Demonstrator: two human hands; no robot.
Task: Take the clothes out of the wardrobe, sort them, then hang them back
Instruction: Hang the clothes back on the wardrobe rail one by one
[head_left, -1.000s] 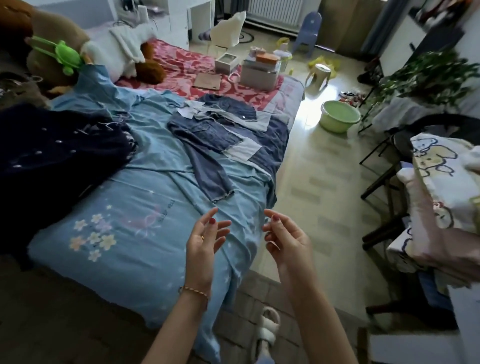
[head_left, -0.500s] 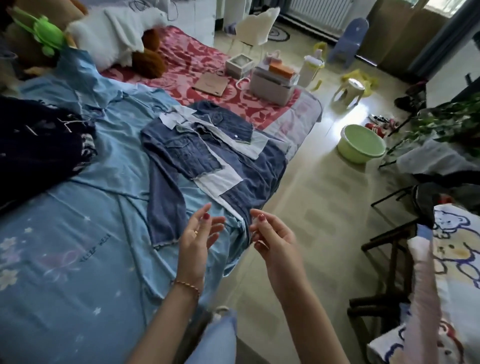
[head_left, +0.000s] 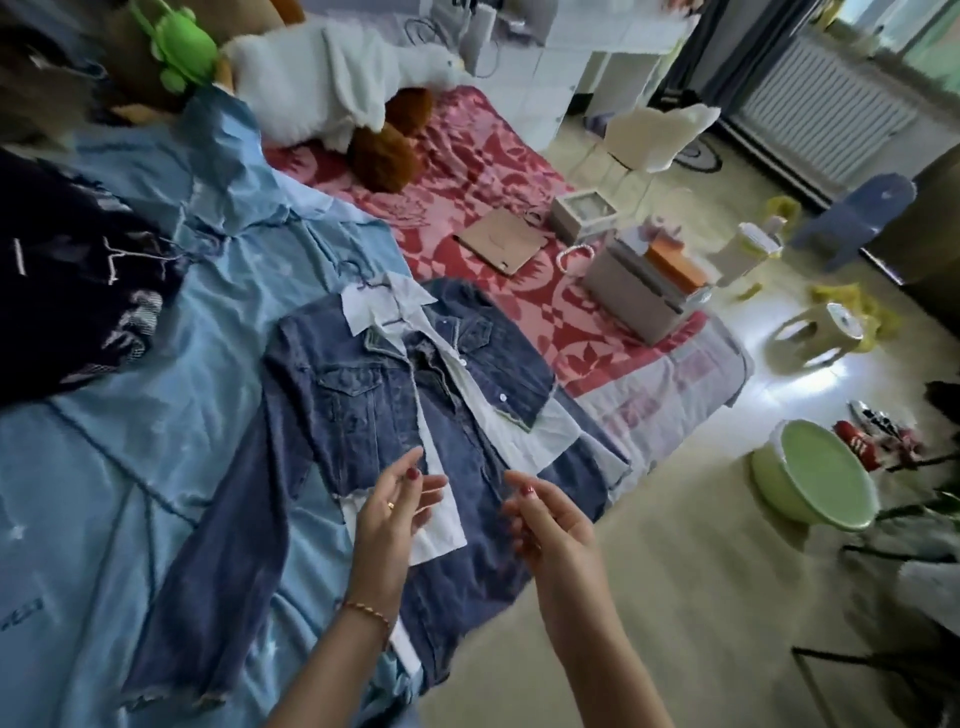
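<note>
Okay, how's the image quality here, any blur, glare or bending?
Head view: soft motion blur throughout, worst at the top edge; window glare washes out the floor around the stool; wide-angle bending curves the radiator; the denim jacket stays readable.

a green frog toy (head_left: 183, 48) sits upper left beside a white plush (head_left: 332, 78). grey boxes (head_left: 636, 291) rest on the red blanket (head_left: 498, 208). a green basin (head_left: 815, 480) stands on the floor, right.

Bed (head_left: 130, 509), radiator (head_left: 826, 104), sunlit floor (head_left: 701, 571).
</note>
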